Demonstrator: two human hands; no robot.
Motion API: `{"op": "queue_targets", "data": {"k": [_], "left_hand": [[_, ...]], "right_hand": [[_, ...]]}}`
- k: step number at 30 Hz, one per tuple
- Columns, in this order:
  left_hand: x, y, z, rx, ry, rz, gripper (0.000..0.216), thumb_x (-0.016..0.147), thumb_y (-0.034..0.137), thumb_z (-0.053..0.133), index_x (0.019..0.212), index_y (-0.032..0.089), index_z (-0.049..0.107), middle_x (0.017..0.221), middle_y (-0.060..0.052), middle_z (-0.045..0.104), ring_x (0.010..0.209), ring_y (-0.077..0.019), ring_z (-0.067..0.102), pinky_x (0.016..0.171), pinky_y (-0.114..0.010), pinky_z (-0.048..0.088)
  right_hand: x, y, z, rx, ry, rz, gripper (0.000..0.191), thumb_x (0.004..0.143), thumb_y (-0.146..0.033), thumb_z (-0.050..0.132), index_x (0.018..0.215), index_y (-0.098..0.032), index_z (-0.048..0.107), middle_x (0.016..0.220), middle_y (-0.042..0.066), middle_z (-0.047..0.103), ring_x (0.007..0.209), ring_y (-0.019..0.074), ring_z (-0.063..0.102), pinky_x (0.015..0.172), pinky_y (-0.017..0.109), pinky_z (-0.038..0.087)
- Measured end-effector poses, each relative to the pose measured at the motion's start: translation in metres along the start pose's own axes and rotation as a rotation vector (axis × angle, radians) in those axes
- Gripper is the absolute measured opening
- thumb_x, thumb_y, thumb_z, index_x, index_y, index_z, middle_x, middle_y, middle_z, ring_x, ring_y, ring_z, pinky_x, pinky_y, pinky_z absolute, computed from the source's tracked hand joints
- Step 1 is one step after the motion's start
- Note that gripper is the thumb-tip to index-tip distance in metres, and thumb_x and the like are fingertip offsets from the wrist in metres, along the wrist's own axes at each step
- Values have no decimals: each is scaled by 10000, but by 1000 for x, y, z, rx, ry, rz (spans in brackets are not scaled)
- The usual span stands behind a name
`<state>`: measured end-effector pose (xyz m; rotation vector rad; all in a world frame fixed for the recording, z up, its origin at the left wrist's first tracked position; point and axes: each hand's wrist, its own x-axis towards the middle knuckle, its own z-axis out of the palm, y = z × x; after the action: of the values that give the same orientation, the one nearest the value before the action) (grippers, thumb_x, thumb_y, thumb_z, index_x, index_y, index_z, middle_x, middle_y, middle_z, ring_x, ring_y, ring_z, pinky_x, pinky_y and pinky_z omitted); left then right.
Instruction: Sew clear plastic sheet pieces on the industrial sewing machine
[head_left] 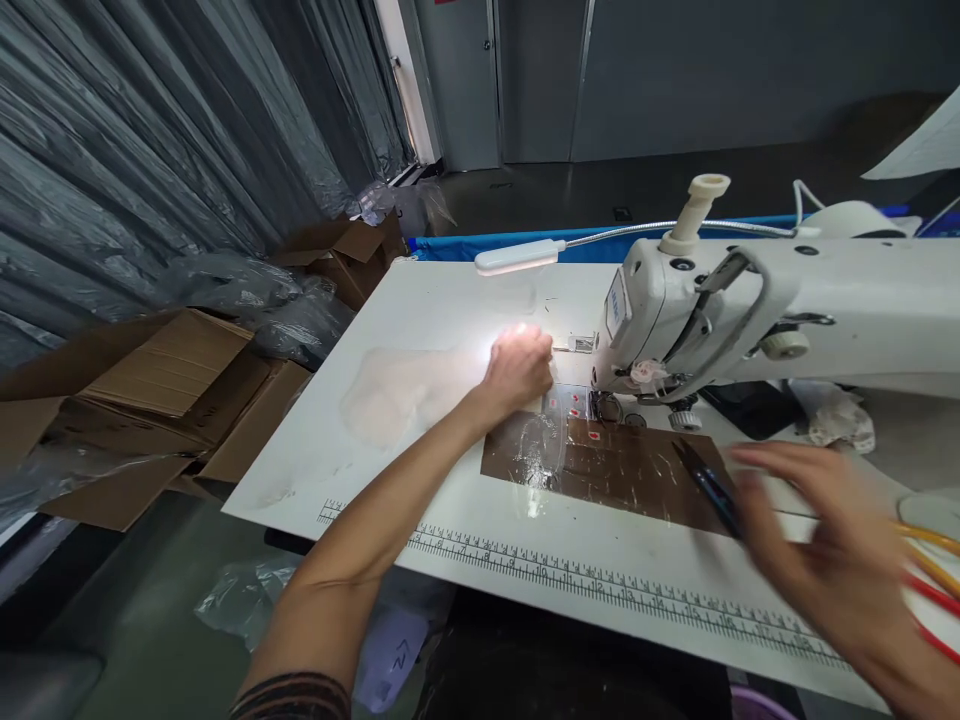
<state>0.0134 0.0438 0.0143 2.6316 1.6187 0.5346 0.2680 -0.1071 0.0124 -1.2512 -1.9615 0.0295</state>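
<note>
My left hand [523, 365] is closed, its curled fingers on the end of a pale, thin fabric [390, 395] that spreads left across the white table. It rests just left of the needle area of a white sewing machine [675, 310]. My right hand [832, 540], blurred by motion, is at the lower right with thumb and forefinger apart. Close to those fingers are dark thread snips [709, 485], pointing up and left over a brown plate [637, 470]; the thumb hides their rear end. Small red marks show on a clear piece [574, 402] beside the presser foot.
A white lamp [521, 257] on a bendy neck lights the fabric. A printed ruler [540, 572] runs along the front edge of the table. Orange and red handles [934, 600] lie at far right. Open cardboard boxes [172, 360] and plastic wrap stand left of the table.
</note>
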Motion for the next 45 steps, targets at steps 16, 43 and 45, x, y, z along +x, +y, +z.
{"op": "queue_targets", "data": {"k": [16, 43, 45], "left_hand": [[-57, 13, -1, -54, -161, 374, 311, 980, 268, 386, 1231, 134, 514, 1353, -160, 491, 1241, -272, 479, 1027, -474, 383], [-33, 18, 5, -51, -26, 308, 254, 931, 251, 411, 1120, 161, 553, 1212, -122, 570, 1056, -253, 545, 1006, -517, 344], [-32, 19, 7, -53, -108, 322, 271, 942, 259, 404, 1143, 169, 561, 1212, -116, 574, 1134, -271, 522, 1048, -558, 301]], "right_hand": [[16, -39, 75, -279, -434, -198, 318, 874, -191, 472, 1154, -178, 623, 1090, 156, 606, 924, 324, 557, 731, 487, 465], [19, 4, 76, -4, -342, -24, 362, 945, -278, 458, 1275, -191, 581, 1161, 140, 561, 1051, 259, 549, 894, 443, 502], [19, 3, 77, -22, -335, -17, 366, 948, -275, 448, 1278, -186, 579, 1165, 147, 556, 1051, 268, 543, 895, 455, 498]]}}
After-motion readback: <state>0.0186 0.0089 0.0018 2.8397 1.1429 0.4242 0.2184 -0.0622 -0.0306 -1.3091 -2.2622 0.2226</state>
